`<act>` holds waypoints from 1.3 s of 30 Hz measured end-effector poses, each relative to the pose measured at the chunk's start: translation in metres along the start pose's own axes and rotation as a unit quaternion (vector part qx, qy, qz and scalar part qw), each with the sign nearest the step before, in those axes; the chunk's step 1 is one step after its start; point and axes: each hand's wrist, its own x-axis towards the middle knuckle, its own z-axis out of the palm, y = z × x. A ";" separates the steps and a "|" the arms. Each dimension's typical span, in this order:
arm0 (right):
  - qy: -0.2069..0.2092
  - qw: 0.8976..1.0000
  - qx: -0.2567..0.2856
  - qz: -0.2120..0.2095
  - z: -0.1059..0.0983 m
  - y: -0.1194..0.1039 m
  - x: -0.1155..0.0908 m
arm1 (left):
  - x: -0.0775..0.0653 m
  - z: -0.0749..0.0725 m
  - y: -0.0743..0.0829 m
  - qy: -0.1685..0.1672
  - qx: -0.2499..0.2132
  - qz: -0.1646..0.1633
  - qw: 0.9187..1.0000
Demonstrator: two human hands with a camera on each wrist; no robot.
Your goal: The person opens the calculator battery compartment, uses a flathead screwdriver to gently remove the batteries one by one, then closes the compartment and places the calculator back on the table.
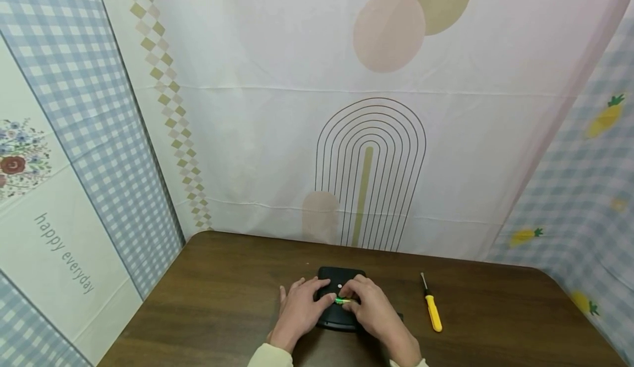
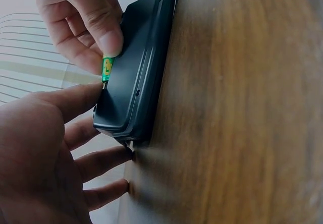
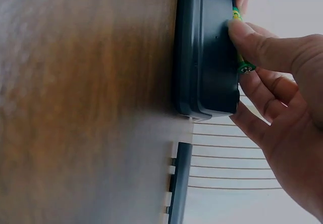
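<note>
A black, flat plastic device (image 1: pixel 338 318) with rounded corners lies on the table. On its upper face is a green and yellow battery (image 2: pixel 107 68), lettered "GP". My right hand (image 1: pixel 372 307) pinches this battery between thumb and fingers, and its metal end (image 3: pixel 246 68) shows beyond the thumb in the right wrist view. From the other side, my left hand (image 1: pixel 303 307) rests on the device, fingers spread and mostly straight. The left thumb tip is right at the battery's other end. Whatever recess lies under the battery is hidden by the hands.
A dark cover-like piece with small tabs (image 3: pixel 180 183) lies on the table just right of the device. Farther right is a screwdriver (image 1: pixel 432 311) with a yellow handle. Printed cloth (image 1: pixel 257 152) hangs behind the brown wooden table (image 1: pixel 218 284).
</note>
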 end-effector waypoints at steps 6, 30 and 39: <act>-0.005 1.000 0.003 -0.003 -0.002 0.000 0.000 | 0.000 -0.001 0.000 -0.001 -0.004 -0.001 1.000; 0.086 0.995 -0.013 0.052 -0.025 0.005 0.001 | -0.001 0.000 -0.001 0.005 -0.008 0.003 1.000; 0.099 0.992 -0.037 0.068 -0.037 0.018 0.000 | -0.001 0.000 -0.001 0.010 -0.009 0.005 1.000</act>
